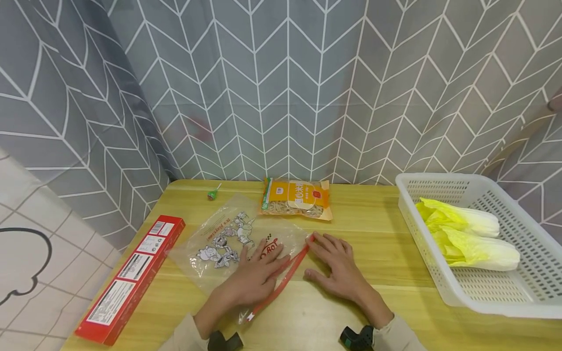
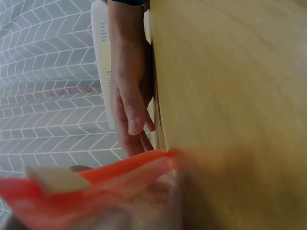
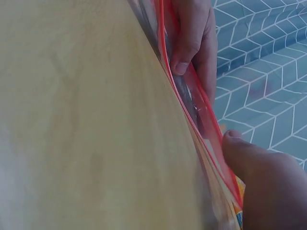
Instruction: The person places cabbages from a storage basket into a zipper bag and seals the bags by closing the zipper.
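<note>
A clear zip bag (image 1: 219, 219) with cartoon prints lies on the table, its red zip strip (image 1: 285, 280) facing me and the white slider (image 1: 250, 317) at the near end. The bag's mouth gapes a little in the right wrist view, between two red edges (image 3: 211, 115). My left hand (image 1: 252, 278) rests on the bag, fingers spread, beside the strip. My right hand (image 1: 335, 265) has its fingertips at the strip's far end, its fingers extended and the thumb apart. From the left wrist, the slider (image 2: 57, 178) shows close up and blurred, with the right hand (image 2: 129, 91) beyond.
An orange food packet (image 1: 296, 197) lies behind the bag, with a green-wrapped lollipop (image 1: 212, 195) to its left. A long red box (image 1: 131, 280) sits along the left side. At right, a white basket (image 1: 421, 253) holds two cabbages (image 1: 478, 248). A patterned curtain (image 1: 285, 87) hangs behind.
</note>
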The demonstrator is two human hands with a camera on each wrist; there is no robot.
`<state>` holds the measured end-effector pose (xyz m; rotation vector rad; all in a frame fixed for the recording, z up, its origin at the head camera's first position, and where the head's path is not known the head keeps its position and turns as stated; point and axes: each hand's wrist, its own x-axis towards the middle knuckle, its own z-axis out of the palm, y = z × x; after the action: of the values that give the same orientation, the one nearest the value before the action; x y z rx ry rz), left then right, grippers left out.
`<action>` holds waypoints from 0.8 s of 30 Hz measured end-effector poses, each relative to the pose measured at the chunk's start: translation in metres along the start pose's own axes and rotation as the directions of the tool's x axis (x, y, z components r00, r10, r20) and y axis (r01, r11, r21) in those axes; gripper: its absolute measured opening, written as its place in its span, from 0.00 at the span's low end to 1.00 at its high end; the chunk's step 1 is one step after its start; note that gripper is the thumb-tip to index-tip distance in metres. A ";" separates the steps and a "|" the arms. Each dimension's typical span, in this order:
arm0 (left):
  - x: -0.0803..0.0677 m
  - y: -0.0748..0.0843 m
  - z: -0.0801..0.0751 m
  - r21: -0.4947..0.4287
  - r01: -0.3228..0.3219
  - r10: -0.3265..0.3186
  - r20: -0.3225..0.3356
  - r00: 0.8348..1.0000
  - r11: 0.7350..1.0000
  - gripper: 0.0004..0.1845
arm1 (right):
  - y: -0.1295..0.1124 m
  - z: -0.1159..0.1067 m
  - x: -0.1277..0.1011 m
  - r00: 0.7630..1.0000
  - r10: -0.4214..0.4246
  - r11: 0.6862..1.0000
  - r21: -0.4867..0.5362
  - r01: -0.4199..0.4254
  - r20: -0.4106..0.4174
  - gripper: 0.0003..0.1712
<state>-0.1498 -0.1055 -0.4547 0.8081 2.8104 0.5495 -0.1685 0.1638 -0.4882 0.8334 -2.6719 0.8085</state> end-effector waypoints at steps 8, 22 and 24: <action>-0.002 0.003 -0.001 -0.012 0.025 -0.025 0.004 1.000 1.000 0.29 | 0.000 -0.001 0.000 0.999 0.015 1.000 0.024 -0.014 -0.034 0.44; -0.004 0.009 -0.006 -0.077 0.094 -0.092 0.023 0.995 0.993 0.27 | -0.001 -0.002 0.000 0.999 0.037 0.998 0.048 -0.036 -0.025 0.45; -0.006 0.008 -0.008 -0.127 0.121 -0.120 0.015 0.993 0.984 0.27 | -0.001 -0.002 0.000 0.999 0.036 0.998 0.049 -0.035 -0.027 0.45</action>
<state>-0.1435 -0.1048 -0.4438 0.6094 2.7614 0.6959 -0.1679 0.1638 -0.4864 0.7821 -2.6596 0.8893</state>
